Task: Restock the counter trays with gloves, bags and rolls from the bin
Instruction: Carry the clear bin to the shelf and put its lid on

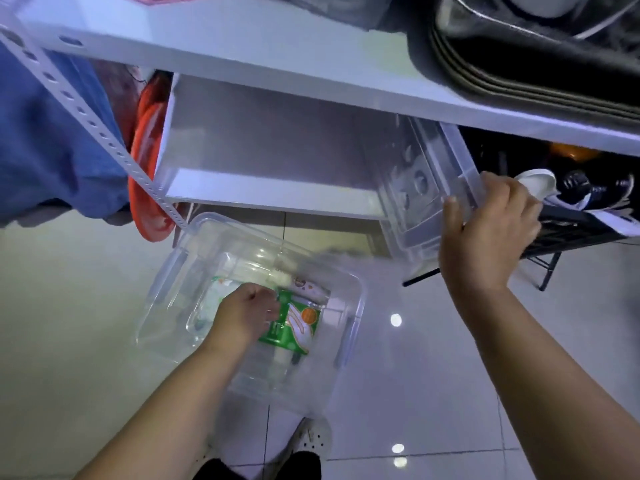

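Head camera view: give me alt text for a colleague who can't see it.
The left hand reaches into a clear bin on the tiled floor and grips a green glove packet. The right hand holds a clear lid tilted on edge beneath a white shelf.

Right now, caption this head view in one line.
The left hand grips a green glove packet inside the clear bin on the floor; the right hand holds a clear lid.

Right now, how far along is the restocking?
Done: the bin sits open on the floor, its clear lid held aside by the right hand. In hand: the left hand grips a green glove packet inside it. Left: everything; no counter trays in view.
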Tool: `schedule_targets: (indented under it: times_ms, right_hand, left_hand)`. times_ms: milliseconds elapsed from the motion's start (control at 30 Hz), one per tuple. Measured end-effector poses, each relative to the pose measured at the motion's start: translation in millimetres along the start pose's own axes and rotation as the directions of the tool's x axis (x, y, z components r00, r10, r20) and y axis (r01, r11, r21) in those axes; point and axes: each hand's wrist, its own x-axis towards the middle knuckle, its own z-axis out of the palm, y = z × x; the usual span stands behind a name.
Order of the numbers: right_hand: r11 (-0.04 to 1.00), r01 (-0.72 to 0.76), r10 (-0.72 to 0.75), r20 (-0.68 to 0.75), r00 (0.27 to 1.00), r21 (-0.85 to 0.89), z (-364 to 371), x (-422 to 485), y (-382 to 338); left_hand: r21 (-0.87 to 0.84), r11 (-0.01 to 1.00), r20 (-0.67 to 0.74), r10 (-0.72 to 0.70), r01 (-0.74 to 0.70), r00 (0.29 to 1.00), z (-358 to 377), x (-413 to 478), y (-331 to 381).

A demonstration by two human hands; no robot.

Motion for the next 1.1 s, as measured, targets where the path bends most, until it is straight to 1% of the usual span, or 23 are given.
schedule_targets:
  times_ms: [67,100,200,300,333,400,467,500,567,633,700,767,867,900,933,967,1033,1100]
  right_hand:
    - [0.991,-0.123,0.118,0.104,0.988,0.045,5.1,10.0,2.2]
    - [0.986,-0.138,0.125,0.129,0.984,0.091,8.1,12.9,2.5]
    - [0.95,-0.093,0.034,0.195,0.98,0.299,14.3,11.9,-3.5]
    - [0.844,-0.159,0.0,0.295,0.955,0.512,19.5,-13.1,-17.5]
    - [0.823,-0.151,-0.033,0.311,0.95,0.548,21.4,-27.5,-21.1]
    - [0.839,-0.046,-0.164,0.332,0.929,0.542,26.6,-61.7,-22.7]
    - [0.872,0.122,-0.32,0.363,0.875,0.474,33.8,-102.3,-18.0]
    - [0.871,0.208,-0.39,0.368,0.844,0.445,37.3,-121.6,-12.8]
    - [0.837,0.346,-0.511,0.379,0.771,0.423,42.7,-158.0,-1.9]
    - [0.787,0.443,-0.606,0.401,0.687,0.43,48.8,-189.3,9.3]
    - [0.753,0.496,-0.656,0.426,0.623,0.433,56.6,-213.3,19.3]
    - [0.723,0.53,-0.69,0.467,0.552,0.443,64.6,-231.0,26.8]
    - [0.668,0.578,-0.733,0.548,0.402,0.469,76.3,-248.2,39.0]
    - [0.664,0.573,-0.732,0.576,0.365,0.48,80.1,-251.1,43.0]
    - [0.677,0.558,-0.716,0.603,0.35,0.48,83.8,-252.3,46.2]
    - [0.707,0.533,-0.687,0.631,0.362,0.464,88.1,-251.8,48.7]
    - [0.785,0.471,-0.604,0.667,0.436,0.403,98.8,-246.6,51.4]
    - [0.84,0.43,-0.528,0.68,0.508,0.331,112.9,-237.0,51.6]
  left_hand:
    - [0.021,0.999,0.012,0.03,-0.03,0.999,7.1,-7.3,5.1]
    - [0.025,0.999,0.02,0.04,-0.04,0.999,8.6,-10.8,5.5]
    - [0.021,0.997,0.023,0.08,-0.081,0.997,5.5,-17.2,3.6]
    - [0.031,0.987,-0.035,0.161,-0.16,0.986,-4.2,-17.2,5.0]
    - [0.026,0.983,-0.053,0.184,-0.183,0.982,-7.6,-16.6,6.5]
    - [-0.007,0.976,-0.08,0.218,-0.219,0.973,-12.8,-13.0,9.1]
    - [-0.049,0.972,-0.091,0.224,-0.229,0.97,-16.8,-6.6,9.1]
    - [-0.098,0.971,-0.09,0.207,-0.216,0.974,-17.4,-2.8,8.9]
    - [-0.235,0.959,-0.099,0.135,-0.155,0.986,-20.2,5.3,5.6]
    - [-0.33,0.938,-0.155,0.057,-0.106,0.986,-27.3,13.2,-5.6]
    - [-0.365,0.927,-0.229,-0.007,-0.079,0.974,-36.9,18.0,-25.9]
    - [-0.318,0.946,-0.281,-0.028,-0.066,0.959,-44.8,21.7,-53.7]
    - [-0.262,0.965,-0.304,-0.069,-0.014,0.95,-52.0,28.3,-96.8]
    - [-0.259,0.966,-0.31,-0.088,0.005,0.947,-54.0,30.2,-110.0]
    - [-0.262,0.965,-0.319,-0.108,0.022,0.942,-56.4,32.1,-122.5]
    - [-0.273,0.961,-0.329,-0.127,0.034,0.936,-58.4,34.1,-134.9]
    - [-0.294,0.954,-0.339,-0.157,0.054,0.928,-59.9,38.8,-157.0]
    - [-0.287,0.953,-0.34,-0.199,0.1,0.919,-59.4,44.5,-176.4]
